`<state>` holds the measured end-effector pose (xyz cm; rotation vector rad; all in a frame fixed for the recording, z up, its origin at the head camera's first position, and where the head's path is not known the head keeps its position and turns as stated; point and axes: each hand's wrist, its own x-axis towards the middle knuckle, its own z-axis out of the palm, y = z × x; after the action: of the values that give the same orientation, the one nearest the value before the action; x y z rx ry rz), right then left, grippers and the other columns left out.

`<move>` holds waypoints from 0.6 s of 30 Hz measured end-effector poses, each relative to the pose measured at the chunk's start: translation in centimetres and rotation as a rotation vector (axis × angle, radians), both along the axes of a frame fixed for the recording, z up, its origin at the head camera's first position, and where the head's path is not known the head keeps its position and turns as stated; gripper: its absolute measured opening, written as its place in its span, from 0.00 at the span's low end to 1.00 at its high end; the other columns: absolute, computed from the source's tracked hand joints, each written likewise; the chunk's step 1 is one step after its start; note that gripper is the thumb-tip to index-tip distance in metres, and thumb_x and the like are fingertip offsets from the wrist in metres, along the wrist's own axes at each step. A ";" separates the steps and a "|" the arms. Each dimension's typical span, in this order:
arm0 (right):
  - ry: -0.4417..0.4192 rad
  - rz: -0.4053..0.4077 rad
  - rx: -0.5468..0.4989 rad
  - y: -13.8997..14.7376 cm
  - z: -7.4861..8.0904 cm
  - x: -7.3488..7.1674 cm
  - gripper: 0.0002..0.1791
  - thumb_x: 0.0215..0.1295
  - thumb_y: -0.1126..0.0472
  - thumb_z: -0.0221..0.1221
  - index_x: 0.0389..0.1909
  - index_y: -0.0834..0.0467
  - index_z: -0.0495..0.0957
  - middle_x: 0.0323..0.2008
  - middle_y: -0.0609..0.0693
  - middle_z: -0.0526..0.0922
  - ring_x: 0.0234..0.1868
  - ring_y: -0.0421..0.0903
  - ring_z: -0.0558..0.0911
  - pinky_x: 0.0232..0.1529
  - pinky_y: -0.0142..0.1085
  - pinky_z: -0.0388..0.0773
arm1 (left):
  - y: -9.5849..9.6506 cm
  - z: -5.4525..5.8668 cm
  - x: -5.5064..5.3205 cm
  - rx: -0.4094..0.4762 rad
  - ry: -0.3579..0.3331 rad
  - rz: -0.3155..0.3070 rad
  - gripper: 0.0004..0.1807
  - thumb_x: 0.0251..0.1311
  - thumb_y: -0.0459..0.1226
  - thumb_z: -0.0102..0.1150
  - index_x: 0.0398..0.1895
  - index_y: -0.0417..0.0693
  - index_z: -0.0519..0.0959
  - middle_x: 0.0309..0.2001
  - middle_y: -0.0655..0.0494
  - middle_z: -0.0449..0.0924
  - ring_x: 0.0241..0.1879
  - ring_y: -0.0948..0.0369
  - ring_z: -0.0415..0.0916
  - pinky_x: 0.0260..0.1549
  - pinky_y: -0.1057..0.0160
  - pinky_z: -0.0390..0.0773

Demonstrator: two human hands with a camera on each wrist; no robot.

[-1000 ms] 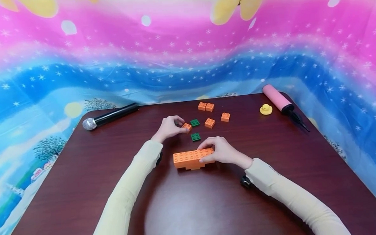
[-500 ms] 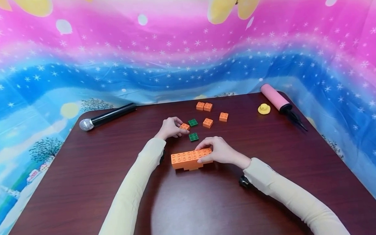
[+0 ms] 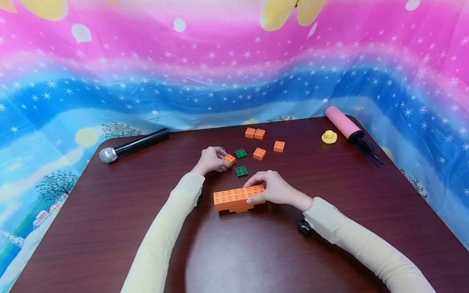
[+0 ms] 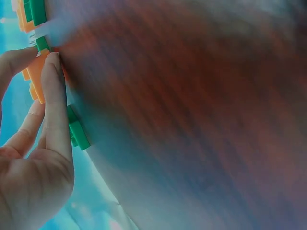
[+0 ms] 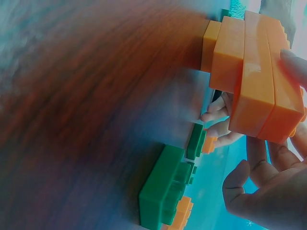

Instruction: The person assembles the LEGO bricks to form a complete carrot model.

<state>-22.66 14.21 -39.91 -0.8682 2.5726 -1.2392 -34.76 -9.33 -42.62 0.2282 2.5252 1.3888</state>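
My left hand (image 3: 211, 159) pinches a small orange toy brick (image 3: 229, 159) between thumb and fingers, close over the table. In the left wrist view this orange brick (image 4: 36, 76) shows between the fingertips. My right hand (image 3: 275, 189) grips the right end of a long block of joined orange bricks (image 3: 230, 200), wide on top and stepped narrower underneath. The right wrist view shows the stepped block (image 5: 252, 81) with fingers along its studded side. Two flat green bricks (image 3: 241, 171) lie between the hands and beyond. A bit of green shows behind the left fingers, mostly hidden.
Several loose orange bricks (image 3: 259, 153) lie farther back on the dark wooden table (image 3: 124, 221). A black microphone (image 3: 140, 144) rests at the back left. At the back right are a yellow rubber duck (image 3: 329, 136) and a pink hand pump (image 3: 343, 124). A printed cloth hangs behind.
My left fingers have shifted slightly with the orange brick, and a bit of green now shows behind them. The right hand stays on the orange block; the whole view has moved a little.
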 end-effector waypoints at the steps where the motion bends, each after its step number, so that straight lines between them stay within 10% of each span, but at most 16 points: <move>1: 0.001 0.002 -0.001 0.0 0.0 0.0 0.18 0.49 0.55 0.73 0.43 0.53 0.85 0.41 0.46 0.85 0.40 0.42 0.76 0.39 0.35 0.73 | -0.1 0.1 0.1 0.005 0.006 0.000 0.21 0.52 0.32 0.68 0.50 0.36 0.76 0.44 0.40 0.78 0.24 0.63 0.82 0.29 0.62 0.83; 12: 0.018 0.001 -0.015 0.0 -0.3 0.0 0.18 0.50 0.54 0.72 0.43 0.53 0.84 0.42 0.47 0.85 0.42 0.42 0.77 0.42 0.36 0.75 | -1.7 3.1 2.4 -0.156 0.224 -0.058 0.20 0.47 0.37 0.70 0.45 0.42 0.80 0.42 0.45 0.83 0.37 0.55 0.79 0.35 0.62 0.81; 18: 0.026 0.000 -0.026 0.1 -0.5 0.0 0.19 0.49 0.54 0.73 0.43 0.53 0.85 0.41 0.47 0.86 0.40 0.42 0.77 0.41 0.38 0.75 | -2.5 4.5 5.3 -0.173 0.230 -0.139 0.20 0.47 0.37 0.70 0.46 0.43 0.81 0.42 0.46 0.83 0.36 0.56 0.80 0.38 0.60 0.80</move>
<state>-22.65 14.27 -40.45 -0.8960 2.5821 -1.2721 -29.43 -11.83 -38.08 0.5477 2.7348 1.1416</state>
